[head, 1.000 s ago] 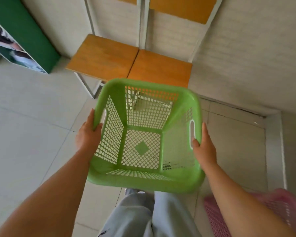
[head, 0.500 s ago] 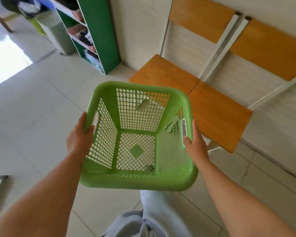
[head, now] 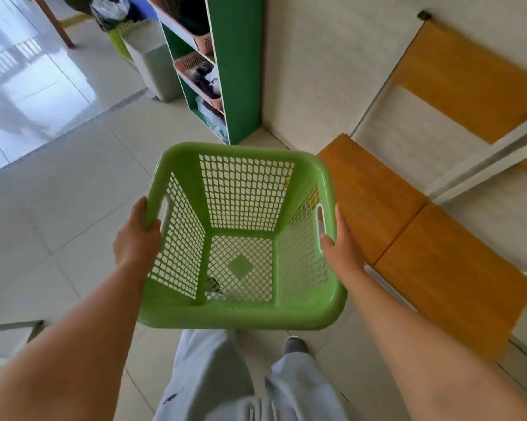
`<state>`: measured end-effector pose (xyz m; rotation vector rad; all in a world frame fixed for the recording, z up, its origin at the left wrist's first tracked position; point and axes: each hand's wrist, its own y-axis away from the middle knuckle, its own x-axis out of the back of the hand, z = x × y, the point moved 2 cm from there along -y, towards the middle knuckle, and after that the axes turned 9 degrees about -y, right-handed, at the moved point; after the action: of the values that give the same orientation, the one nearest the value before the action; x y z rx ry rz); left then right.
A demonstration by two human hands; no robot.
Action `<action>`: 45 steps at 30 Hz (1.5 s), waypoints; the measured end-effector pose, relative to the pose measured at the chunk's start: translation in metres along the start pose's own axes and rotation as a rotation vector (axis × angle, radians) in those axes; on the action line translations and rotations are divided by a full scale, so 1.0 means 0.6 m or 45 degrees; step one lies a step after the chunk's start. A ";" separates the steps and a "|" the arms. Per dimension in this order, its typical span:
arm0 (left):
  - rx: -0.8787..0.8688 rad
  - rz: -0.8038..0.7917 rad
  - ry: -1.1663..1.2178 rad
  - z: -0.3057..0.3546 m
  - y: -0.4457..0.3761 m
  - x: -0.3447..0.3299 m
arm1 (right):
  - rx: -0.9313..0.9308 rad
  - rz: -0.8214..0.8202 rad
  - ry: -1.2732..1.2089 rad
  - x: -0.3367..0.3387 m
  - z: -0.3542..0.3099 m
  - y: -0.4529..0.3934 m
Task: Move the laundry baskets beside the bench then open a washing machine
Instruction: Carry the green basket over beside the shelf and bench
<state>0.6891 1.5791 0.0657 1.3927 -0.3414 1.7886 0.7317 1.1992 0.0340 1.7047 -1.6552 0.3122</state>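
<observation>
An empty green laundry basket (head: 241, 314) with mesh walls hangs in the air in front of me, above the tiled floor. My left hand (head: 136, 238) grips its left rim by the handle slot. My right hand (head: 342, 249) grips the right rim by the other handle slot. The bench (head: 408, 238), two orange wooden seats on a white frame, stands against the wall to the right of the basket. No washing machine is clearly in view.
A green shelf unit (head: 237, 71) holding pink baskets of clothes stands against the wall ahead, left of the bench. A grey bin (head: 155, 68) sits beyond it. Open floor tiles (head: 73, 192) stretch to the left. My legs and a shoe (head: 295, 344) are below the basket.
The view has swung left with the basket: the bench has slid from ahead to the right, the shelf unit has come into the centre, and the pink basket on the floor has left the view.
</observation>
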 end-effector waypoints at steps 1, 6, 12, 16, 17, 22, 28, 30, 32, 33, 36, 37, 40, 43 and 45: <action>-0.012 -0.010 0.013 0.006 -0.040 0.007 | -0.012 0.016 -0.024 -0.017 -0.020 -0.023; -0.053 -0.015 -0.015 0.061 -0.219 0.054 | -0.124 0.081 -0.091 -0.078 -0.123 -0.131; -0.152 -0.075 -0.067 0.162 -0.405 0.072 | -0.227 0.165 -0.224 -0.117 -0.189 -0.244; -0.220 -0.128 -0.069 0.252 -0.509 0.042 | -0.277 0.236 -0.243 -0.122 -0.202 -0.341; -0.223 -0.140 -0.077 0.273 -0.535 0.030 | -0.285 0.246 -0.219 -0.122 -0.204 -0.365; -0.219 -0.231 -0.140 0.374 -0.636 -0.034 | -0.367 0.312 -0.208 -0.114 -0.203 -0.470; -0.331 -0.344 -0.205 0.463 -0.734 -0.122 | -0.525 0.416 -0.205 -0.118 -0.197 -0.561; -0.382 -0.360 -0.233 0.487 -0.763 -0.151 | -0.551 0.458 -0.216 -0.124 -0.193 -0.587; -0.408 -0.377 -0.270 0.512 -0.794 -0.176 | -0.583 0.506 -0.204 -0.133 -0.188 -0.616; -0.420 -0.389 -0.291 0.523 -0.809 -0.188 | -0.615 0.532 -0.199 -0.139 -0.186 -0.629; -0.479 -0.460 -0.299 0.552 -0.855 -0.233 | -0.670 0.639 -0.186 -0.162 -0.175 -0.662; -0.507 -0.482 -0.300 0.562 -0.870 -0.249 | -0.693 0.667 -0.189 -0.170 -0.170 -0.672; -0.561 -0.521 -0.305 0.583 -0.904 -0.294 | -0.752 0.737 -0.212 -0.195 -0.153 -0.701; -0.589 -0.515 -0.291 0.598 -0.938 -0.335 | -0.786 0.789 -0.211 -0.223 -0.137 -0.729; -0.627 -0.506 -0.295 0.602 -0.958 -0.361 | -0.795 0.812 -0.189 -0.242 -0.126 -0.749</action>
<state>1.3666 1.6092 -0.1535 1.2071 -0.5435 1.1265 1.1569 1.3168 -0.1510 0.7356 -2.0961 -0.0500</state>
